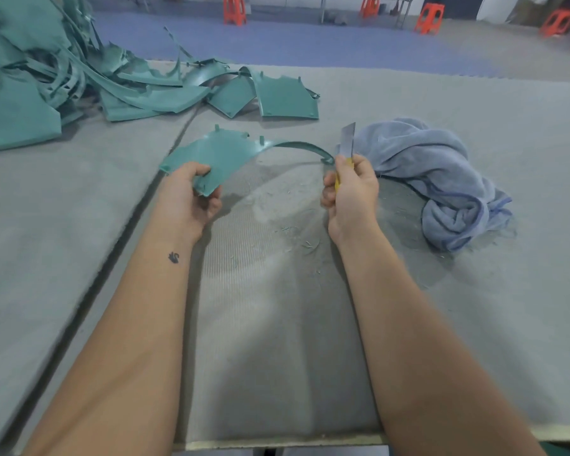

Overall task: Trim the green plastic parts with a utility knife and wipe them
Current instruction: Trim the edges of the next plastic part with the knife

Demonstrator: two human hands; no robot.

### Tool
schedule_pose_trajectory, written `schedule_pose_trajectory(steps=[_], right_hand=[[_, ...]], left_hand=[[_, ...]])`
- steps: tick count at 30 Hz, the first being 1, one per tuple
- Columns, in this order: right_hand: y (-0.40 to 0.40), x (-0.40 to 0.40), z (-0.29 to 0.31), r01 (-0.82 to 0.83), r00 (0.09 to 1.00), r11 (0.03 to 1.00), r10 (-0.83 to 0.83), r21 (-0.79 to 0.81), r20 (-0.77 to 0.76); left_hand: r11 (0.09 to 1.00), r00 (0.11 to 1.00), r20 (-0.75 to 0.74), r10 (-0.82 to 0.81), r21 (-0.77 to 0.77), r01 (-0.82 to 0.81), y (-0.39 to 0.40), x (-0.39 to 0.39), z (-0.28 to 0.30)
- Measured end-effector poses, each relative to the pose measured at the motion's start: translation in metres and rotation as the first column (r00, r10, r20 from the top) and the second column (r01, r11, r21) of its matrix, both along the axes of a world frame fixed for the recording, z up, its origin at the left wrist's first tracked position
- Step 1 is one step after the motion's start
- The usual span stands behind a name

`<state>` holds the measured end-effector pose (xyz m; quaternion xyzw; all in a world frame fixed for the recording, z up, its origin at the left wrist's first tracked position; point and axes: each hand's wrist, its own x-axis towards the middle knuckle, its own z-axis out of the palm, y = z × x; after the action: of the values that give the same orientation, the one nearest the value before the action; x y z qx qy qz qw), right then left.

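Left hand [191,192] grips green part [218,156]; right hand [351,192] grips knife [347,143] (blade up).

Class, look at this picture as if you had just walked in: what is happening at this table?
A person is trimming a green plastic part. The left hand holds the part above the grey table, and the right hand holds a yellow utility knife, blade up, beside the part's thin curved strip. A blue cloth lies on the right, more green pieces are piled behind, and shavings dot the table.
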<state>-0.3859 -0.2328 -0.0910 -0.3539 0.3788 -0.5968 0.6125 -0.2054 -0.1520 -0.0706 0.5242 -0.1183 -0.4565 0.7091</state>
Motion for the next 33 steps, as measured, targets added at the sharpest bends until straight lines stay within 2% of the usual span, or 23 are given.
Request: schedule_pose_trajectory(steps=[1,2,4,5,6,7,8,9,10,11,12,13,16,18,21,23,26,30,33], right_hand=[[0.000,0.001,0.000,0.000,1.000,1.000,0.000,-0.004,-0.020],[-0.001,0.001,0.000,-0.003,1.000,1.000,0.003,0.001,-0.027],[-0.002,0.001,0.001,-0.030,1.000,0.998,0.031,0.046,-0.006],[-0.002,0.000,0.001,-0.045,0.999,0.996,0.045,0.070,0.009],[-0.003,-0.001,0.001,-0.052,0.999,0.995,0.051,0.083,0.015],[-0.003,-0.001,0.001,-0.053,0.999,0.995,0.052,0.088,0.010],[-0.003,0.000,0.001,-0.048,0.999,0.995,0.049,0.091,-0.006],[-0.003,0.000,0.001,-0.040,0.999,0.995,0.043,0.095,-0.024],[-0.002,0.001,0.002,-0.030,0.998,0.995,0.034,0.097,-0.043],[-0.002,0.002,0.002,-0.019,0.998,0.996,0.024,0.091,-0.055],[-0.001,0.003,0.003,-0.008,0.998,0.997,0.013,0.080,-0.063],[0.000,0.003,0.004,0.003,0.997,0.998,0.002,0.068,-0.073],[0.002,0.002,0.004,0.033,0.983,0.999,-0.032,0.002,-0.181],[0.003,0.003,0.002,0.048,0.970,0.999,-0.050,-0.016,-0.239],[0.003,0.000,0.001,0.091,0.943,0.995,-0.097,-0.032,-0.318],[0.001,-0.003,0.000,0.144,0.894,0.987,-0.159,-0.068,-0.419],[-0.001,-0.008,-0.002,0.210,0.858,0.971,-0.241,-0.118,-0.454],[-0.003,-0.007,-0.004,0.194,0.846,0.973,-0.229,-0.122,-0.481],[-0.006,-0.004,-0.008,0.182,0.802,0.973,-0.229,-0.139,-0.552]], left_hand=[[0.992,0.981,0.188,0.053,0.103,-0.073,-0.001,0.002,-0.001],[0.964,0.911,0.403,0.086,0.198,-0.178,-0.002,0.005,-0.005],[0.878,0.646,0.763,0.019,0.296,-0.376,0.000,0.010,-0.009],[0.862,0.493,0.869,-0.027,0.270,-0.429,0.002,0.010,-0.010],[0.883,0.354,0.934,-0.054,0.211,-0.420,0.003,0.009,-0.010],[0.929,0.256,0.964,-0.068,0.155,-0.336,0.003,0.006,-0.011],[0.969,0.206,0.974,-0.092,0.135,-0.205,0.002,0.001,-0.013],[0.981,0.156,0.976,-0.154,0.169,-0.093,0.001,-0.004,-0.015],[0.965,0.062,0.965,-0.253,0.256,-0.046,-0.001,-0.006,-0.019],[0.938,-0.050,0.938,-0.344,0.341,-0.059,-0.002,-0.007,-0.022],[0.921,-0.123,0.914,-0.387,0.377,-0.096,-0.004,-0.005,-0.023],[0.927,-0.156,0.916,-0.369,0.351,-0.132,-0.004,-0.002,-0.023],[0.963,-0.158,0.967,-0.199,0.163,-0.212,-0.002,0.000,-0.017],[0.965,-0.210,0.962,-0.174,0.124,-0.231,-0.001,-0.009,-0.012],[0.948,-0.272,0.916,-0.296,0.248,-0.198,-0.001,-0.024,-0.010],[0.919,-0.329,0.861,-0.389,0.335,-0.209,-0.003,-0.025,-0.010],[0.925,-0.367,0.851,-0.374,0.315,-0.212,-0.003,-0.020,-0.010],[0.943,-0.243,0.937,-0.250,0.179,-0.280,-0.007,-0.027,-0.013],[0.928,-0.123,0.947,-0.296,0.255,-0.270,-0.011,-0.035,-0.018]])
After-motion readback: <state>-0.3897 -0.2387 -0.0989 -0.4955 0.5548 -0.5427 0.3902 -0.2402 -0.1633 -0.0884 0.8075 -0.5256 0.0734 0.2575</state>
